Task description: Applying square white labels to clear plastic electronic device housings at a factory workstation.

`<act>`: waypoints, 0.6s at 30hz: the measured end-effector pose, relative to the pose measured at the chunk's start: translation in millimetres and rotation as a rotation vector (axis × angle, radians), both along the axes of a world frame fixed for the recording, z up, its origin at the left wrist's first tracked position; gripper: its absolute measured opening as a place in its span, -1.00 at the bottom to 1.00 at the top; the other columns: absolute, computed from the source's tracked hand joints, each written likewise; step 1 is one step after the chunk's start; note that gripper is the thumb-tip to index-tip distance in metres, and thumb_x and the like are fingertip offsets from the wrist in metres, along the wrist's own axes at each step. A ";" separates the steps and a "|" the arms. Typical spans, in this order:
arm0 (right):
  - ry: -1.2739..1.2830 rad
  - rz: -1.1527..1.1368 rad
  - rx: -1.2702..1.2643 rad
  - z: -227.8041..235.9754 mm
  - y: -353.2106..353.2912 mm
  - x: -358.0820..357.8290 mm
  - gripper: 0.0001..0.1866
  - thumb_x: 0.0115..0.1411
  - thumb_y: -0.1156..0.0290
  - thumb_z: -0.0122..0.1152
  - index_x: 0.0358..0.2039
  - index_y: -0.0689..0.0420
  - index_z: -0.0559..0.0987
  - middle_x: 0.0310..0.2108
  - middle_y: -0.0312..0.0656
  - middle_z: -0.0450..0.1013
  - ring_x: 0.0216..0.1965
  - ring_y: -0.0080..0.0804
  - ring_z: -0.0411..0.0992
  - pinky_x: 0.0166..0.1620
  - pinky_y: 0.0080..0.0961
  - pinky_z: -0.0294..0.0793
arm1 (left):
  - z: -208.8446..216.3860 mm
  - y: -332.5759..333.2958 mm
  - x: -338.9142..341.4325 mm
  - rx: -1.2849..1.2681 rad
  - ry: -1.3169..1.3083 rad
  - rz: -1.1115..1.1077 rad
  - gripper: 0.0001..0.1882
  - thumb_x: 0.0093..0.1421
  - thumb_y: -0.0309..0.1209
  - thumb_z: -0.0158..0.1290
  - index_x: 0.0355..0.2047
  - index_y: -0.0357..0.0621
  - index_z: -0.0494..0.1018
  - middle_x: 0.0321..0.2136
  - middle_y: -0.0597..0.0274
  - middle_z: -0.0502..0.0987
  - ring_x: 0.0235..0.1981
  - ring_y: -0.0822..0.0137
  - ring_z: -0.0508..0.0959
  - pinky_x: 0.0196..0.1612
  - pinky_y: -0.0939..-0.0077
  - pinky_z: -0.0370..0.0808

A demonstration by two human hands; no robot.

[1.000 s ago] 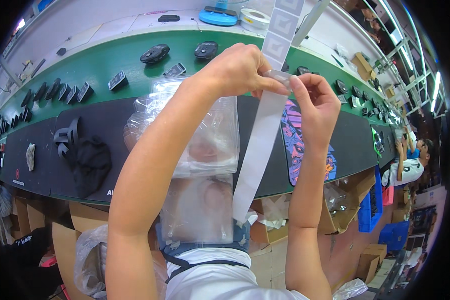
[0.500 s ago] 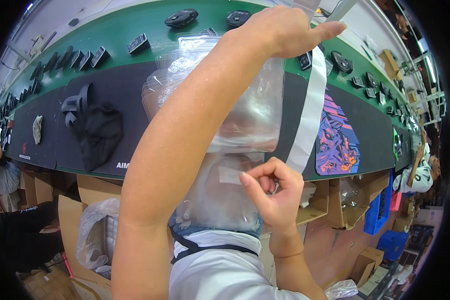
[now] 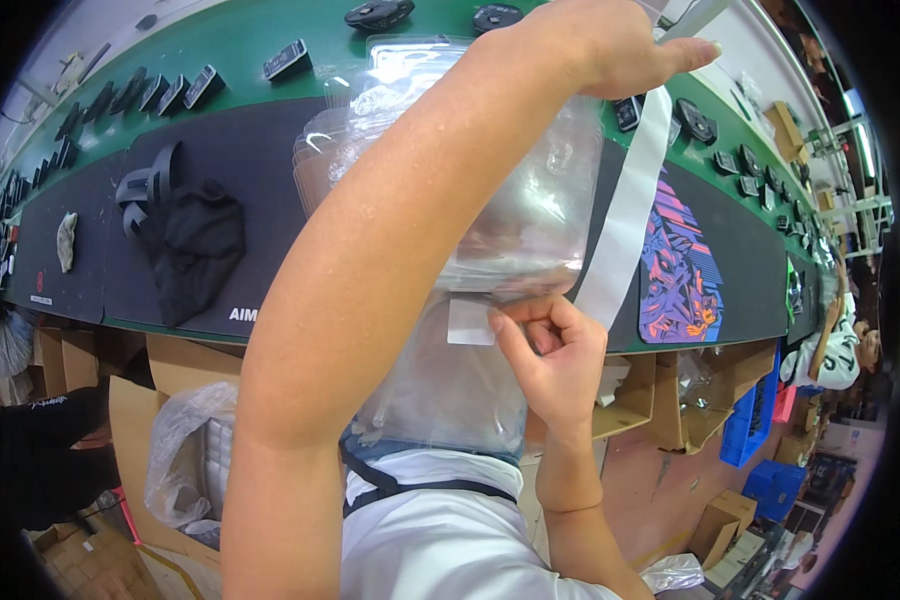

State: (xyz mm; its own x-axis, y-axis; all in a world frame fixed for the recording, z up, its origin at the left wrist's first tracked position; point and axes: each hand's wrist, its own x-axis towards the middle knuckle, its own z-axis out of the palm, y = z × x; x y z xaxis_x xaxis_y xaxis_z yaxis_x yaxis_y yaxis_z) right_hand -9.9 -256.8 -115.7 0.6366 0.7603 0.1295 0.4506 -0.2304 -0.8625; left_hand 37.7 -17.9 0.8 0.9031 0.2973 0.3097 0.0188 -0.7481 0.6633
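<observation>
My right hand [image 3: 555,360] is closed in a pinch on a small white label [image 3: 470,322], which sticks out left of the thumb. The label is above a clear plastic bag [image 3: 440,385] at my lap; I cannot tell if they touch. My left arm crosses the picture to the upper right, where my left hand [image 3: 625,50] has its thumb stretched out; its other fingers are hidden. A long white strip [image 3: 620,215] runs from below that hand down behind my right hand. A stack of clear plastic bags [image 3: 530,220] lies on the table, partly behind my left forearm.
On the dark mat are a black cloth [image 3: 205,245] and a grey strap-like piece [image 3: 155,190]. A colourful patterned sheet [image 3: 680,275] lies right. Several black devices [image 3: 288,60] stand on the green table [image 3: 240,40]. Below the edge are cardboard boxes [image 3: 705,400] and a blue crate [image 3: 750,420].
The label between my right fingers has come up nearer the table's edge and shows whiter. My left hand has shifted slightly up and right in the picture.
</observation>
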 end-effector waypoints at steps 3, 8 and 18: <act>-0.109 -0.061 -0.050 -5.9 1.3 -3.0 -0.84 0.02 0.52 0.48 -0.41 0.24 0.64 -0.72 -0.37 0.23 -0.67 -0.68 0.07 -0.56 -0.65 0.06 | 0.2 -0.5 2.3 0.024 0.002 0.033 -0.07 0.41 0.29 -0.35 -0.29 -0.49 0.60 -0.25 -0.44 0.59 -0.10 -0.27 0.59 0.07 0.08 0.47; -0.394 0.031 0.111 -14.0 -1.1 -6.3 -0.74 -0.01 0.51 0.46 -0.25 0.19 0.65 -0.50 -0.31 0.42 -0.51 -0.52 0.29 -0.42 -0.52 0.28 | 6.3 -8.7 -5.8 -0.030 -0.029 0.000 -0.26 0.40 0.13 -0.15 -0.34 -0.45 0.61 -0.28 -0.38 0.61 -0.14 -0.23 0.61 0.02 0.08 0.50; -0.642 0.684 -0.412 16.5 -37.4 -6.4 0.25 -0.11 -0.29 0.46 0.40 0.31 0.21 0.48 0.12 0.02 0.49 0.23 -0.07 0.40 0.32 -0.16 | 6.5 -13.6 -2.3 0.015 0.127 0.154 -0.18 0.30 0.34 -0.15 -0.15 -0.24 0.67 -0.07 -0.07 0.65 0.04 0.01 0.61 0.15 0.19 0.49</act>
